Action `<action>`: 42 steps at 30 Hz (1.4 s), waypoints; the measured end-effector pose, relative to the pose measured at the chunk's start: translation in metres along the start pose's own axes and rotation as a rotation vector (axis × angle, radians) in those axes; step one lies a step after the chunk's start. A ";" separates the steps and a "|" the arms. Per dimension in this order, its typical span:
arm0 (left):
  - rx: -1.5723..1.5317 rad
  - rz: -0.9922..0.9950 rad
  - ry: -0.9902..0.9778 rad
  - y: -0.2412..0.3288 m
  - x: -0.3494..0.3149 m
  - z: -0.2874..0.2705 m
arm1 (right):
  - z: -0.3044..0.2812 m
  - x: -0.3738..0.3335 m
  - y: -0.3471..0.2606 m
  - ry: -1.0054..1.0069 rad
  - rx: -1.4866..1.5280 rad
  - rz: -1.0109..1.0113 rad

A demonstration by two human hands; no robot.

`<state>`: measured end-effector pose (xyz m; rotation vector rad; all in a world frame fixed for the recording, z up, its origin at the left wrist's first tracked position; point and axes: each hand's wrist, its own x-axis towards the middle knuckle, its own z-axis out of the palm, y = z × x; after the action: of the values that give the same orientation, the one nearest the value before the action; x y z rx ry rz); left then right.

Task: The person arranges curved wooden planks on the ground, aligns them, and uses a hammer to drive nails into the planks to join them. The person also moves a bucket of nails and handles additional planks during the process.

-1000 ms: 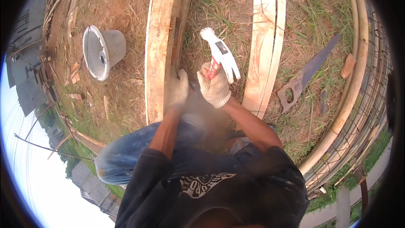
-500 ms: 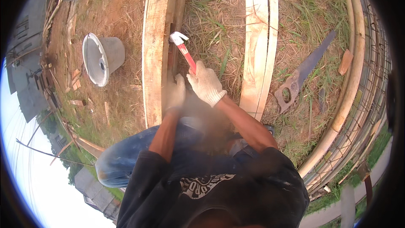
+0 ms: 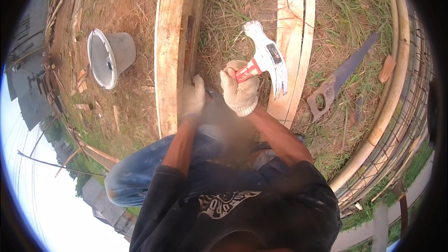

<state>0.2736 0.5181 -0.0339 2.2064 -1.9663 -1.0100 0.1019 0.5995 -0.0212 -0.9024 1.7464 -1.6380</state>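
Observation:
My right hand (image 3: 240, 87), in a cream knitted glove, is closed around the red handle of a claw hammer (image 3: 268, 58). The hammer's white head is raised over the grass between two sets of boards, claw toward the right-hand boards and striking face pointing away from me. My left hand (image 3: 192, 97), gloved the same way, grips the side of a long pale wooden beam (image 3: 169, 51). Its thumb shows, while the other fingers are partly hidden against the wood. Darker, narrower timber (image 3: 193, 32) runs along the beam's right side.
A pale bucket (image 3: 122, 53) lies tipped on the left. Two long boards (image 3: 291, 42) lie side by side right of the hammer. Farther right is a handsaw (image 3: 338, 77) on the grass, near a wood offcut (image 3: 387, 68), bamboo poles (image 3: 400, 60) and wire mesh (image 3: 410, 93).
The hammer has swung up and right, away from the beam, and its head has turned. My right hand has shifted slightly right. My left hand stays at the beam.

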 end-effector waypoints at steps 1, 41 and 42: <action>-0.024 0.008 -0.020 0.014 -0.005 0.000 | -0.001 -0.003 0.013 -0.020 -0.046 -0.050; 0.067 0.041 -0.038 0.028 -0.010 -0.006 | 0.013 0.003 0.018 -0.160 -0.075 0.263; 0.154 0.173 0.025 0.014 -0.006 -0.004 | 0.014 0.003 0.015 -0.126 -0.068 0.266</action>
<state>0.2634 0.5195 -0.0225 2.0613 -2.2466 -0.8313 0.1100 0.5894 -0.0374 -0.7488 1.7595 -1.3305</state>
